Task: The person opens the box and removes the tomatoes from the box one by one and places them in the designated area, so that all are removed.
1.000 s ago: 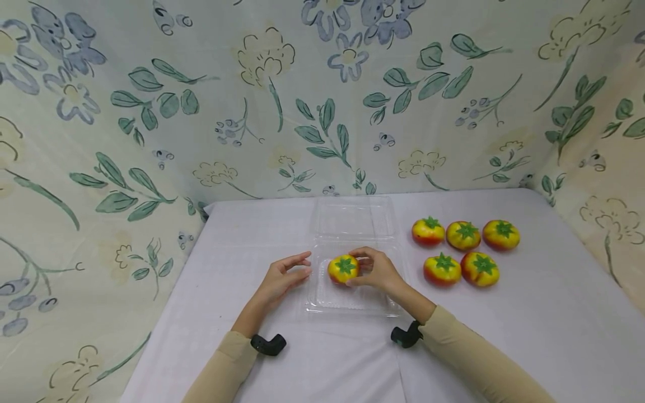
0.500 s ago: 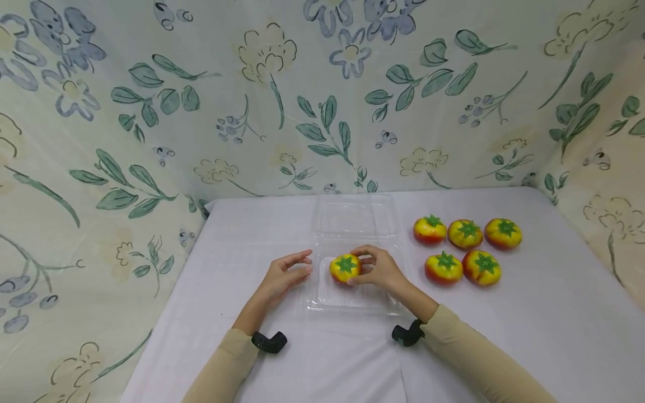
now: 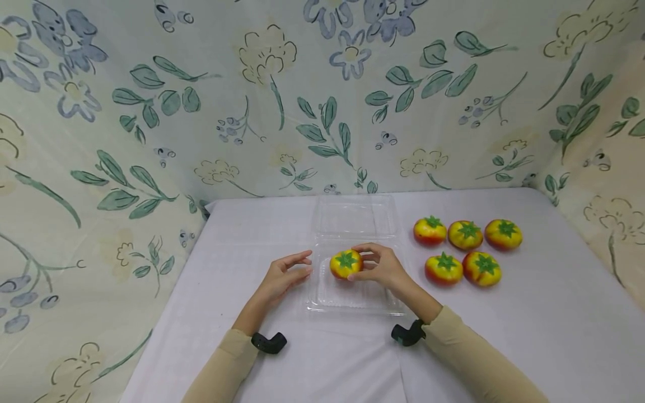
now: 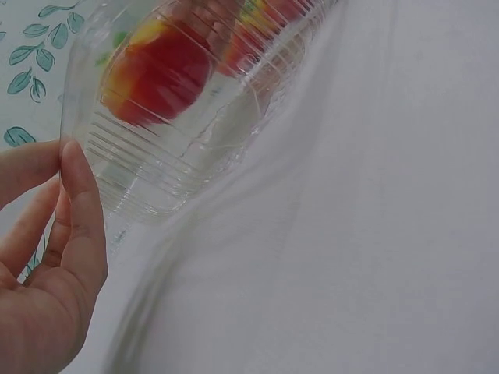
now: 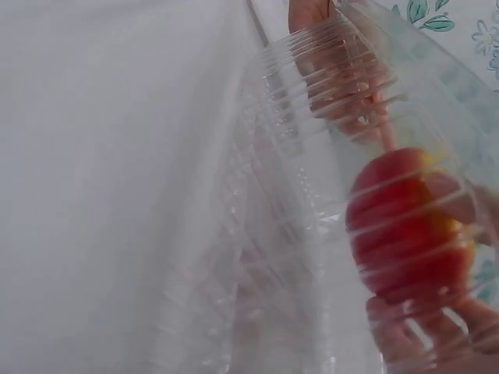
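Note:
A clear plastic clamshell container (image 3: 330, 299) lies on the white cloth with its lid (image 3: 355, 217) folded back toward the wall. Over its base my right hand (image 3: 380, 268) holds a red and yellow tomato (image 3: 346, 264) with a green star-shaped top, thumb on the near side and fingers on the far side. Seen through the plastic in the right wrist view, the tomato's red underside (image 5: 398, 241) faces down. My left hand (image 3: 282, 277) is at the container's left edge. Its thumb and forefinger pinch the rim in the left wrist view (image 4: 66, 226).
Right of the container, several similar tomatoes sit in two rows, among them a front one (image 3: 443, 270) and a back one (image 3: 504, 234). A floral cloth wall (image 3: 272, 112) stands behind the table (image 3: 242, 224). Each wrist carries a black device (image 3: 269, 343).
The right hand and its tomato have shifted slightly away from the person and a little to the right. My left hand stays at the container's left edge.

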Tool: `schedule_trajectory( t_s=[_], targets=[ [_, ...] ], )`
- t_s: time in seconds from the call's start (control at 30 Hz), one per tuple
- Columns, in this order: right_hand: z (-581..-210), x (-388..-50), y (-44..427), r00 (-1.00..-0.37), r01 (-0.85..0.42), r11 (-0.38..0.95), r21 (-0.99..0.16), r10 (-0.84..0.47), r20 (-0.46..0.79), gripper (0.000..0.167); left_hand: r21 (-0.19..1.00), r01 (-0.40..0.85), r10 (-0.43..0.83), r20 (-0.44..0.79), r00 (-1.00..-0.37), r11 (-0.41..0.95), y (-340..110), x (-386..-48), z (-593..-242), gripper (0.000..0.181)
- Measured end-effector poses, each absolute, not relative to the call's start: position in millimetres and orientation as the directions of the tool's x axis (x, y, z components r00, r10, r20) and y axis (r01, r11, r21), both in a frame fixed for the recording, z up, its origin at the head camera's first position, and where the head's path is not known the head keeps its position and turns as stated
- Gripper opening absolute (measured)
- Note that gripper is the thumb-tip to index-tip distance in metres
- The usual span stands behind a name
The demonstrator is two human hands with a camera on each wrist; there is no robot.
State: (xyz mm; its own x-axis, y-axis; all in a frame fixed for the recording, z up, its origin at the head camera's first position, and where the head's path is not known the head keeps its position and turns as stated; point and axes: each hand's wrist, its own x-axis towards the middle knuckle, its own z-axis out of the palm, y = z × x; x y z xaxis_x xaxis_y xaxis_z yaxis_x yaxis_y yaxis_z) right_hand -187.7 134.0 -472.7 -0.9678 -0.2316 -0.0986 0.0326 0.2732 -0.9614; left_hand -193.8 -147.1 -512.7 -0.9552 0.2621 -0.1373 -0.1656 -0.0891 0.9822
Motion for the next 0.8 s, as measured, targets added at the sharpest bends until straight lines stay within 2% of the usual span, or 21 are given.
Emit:
schedule_trajectory(
  t_s=[0.6, 0.8],
  targets=[
    [-459.7, -179.7, 145.7, -0.971, -0.001, 0.21, -0.978, -0.234, -0.049, 0.065, 0.983, -0.169, 0.266, -0.142, -0.953, -0.079, -148.1, -192.5, -511.7, 0.05],
    [-460.1, -176.5, 150.0, -0.972, -0.024, 0.235, -0.972, -0.233, -0.032, 0.064, 0.983, -0.162, 0.26, -0.134, -0.956, -0.089, -147.8, -192.8, -513.1, 0.05]
  ],
)
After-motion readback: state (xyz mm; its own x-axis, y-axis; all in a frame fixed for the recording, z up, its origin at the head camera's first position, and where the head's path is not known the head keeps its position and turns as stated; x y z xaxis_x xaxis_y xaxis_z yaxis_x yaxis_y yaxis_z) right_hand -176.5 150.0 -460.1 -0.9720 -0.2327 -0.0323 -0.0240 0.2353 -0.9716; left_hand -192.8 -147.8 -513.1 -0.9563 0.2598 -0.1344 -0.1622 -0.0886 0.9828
